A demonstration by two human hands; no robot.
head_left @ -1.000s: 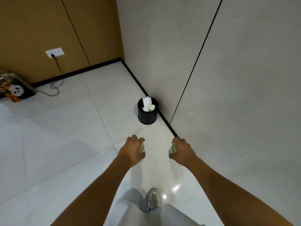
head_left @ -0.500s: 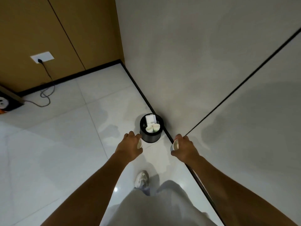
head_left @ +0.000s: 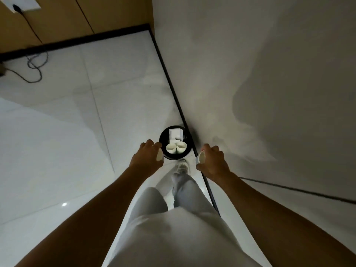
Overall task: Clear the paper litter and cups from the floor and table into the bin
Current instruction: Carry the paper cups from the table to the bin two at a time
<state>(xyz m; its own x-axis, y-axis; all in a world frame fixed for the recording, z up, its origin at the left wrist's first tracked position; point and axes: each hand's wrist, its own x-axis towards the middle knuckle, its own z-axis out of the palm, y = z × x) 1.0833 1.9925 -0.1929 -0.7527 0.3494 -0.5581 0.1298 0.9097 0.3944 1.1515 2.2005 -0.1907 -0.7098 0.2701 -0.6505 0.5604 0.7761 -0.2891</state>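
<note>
The bin (head_left: 175, 145) stands on the floor (head_left: 57, 143) hard against the wall's black skirting (head_left: 169, 81), just ahead of the person's shoe (head_left: 182, 166) — tucked out of the walkway, and here almost straight below the two hands.

Each hand carries one cup. The left hand (head_left: 148, 158) has its fingers curled round a cup (head_left: 159, 156) held on its side, mouth turned inward, right at the bin's near-left rim. The right hand (head_left: 212, 160) grips a second cup (head_left: 201, 157) the same way, mouth toward the bin but a little clear of it, over the skirting. Holding them sideways with the mouths facing in looks like a set-up for letting both fall into the opening.

Count: four cups in all — two in the hands, two already upright in the bin (head_left: 176, 147), side by side and touching. Behind those lies a folded white paper (head_left: 175, 133), one piece as far as I can tell. No loose litter shows on the visible floor; no desk is in view.
</note>
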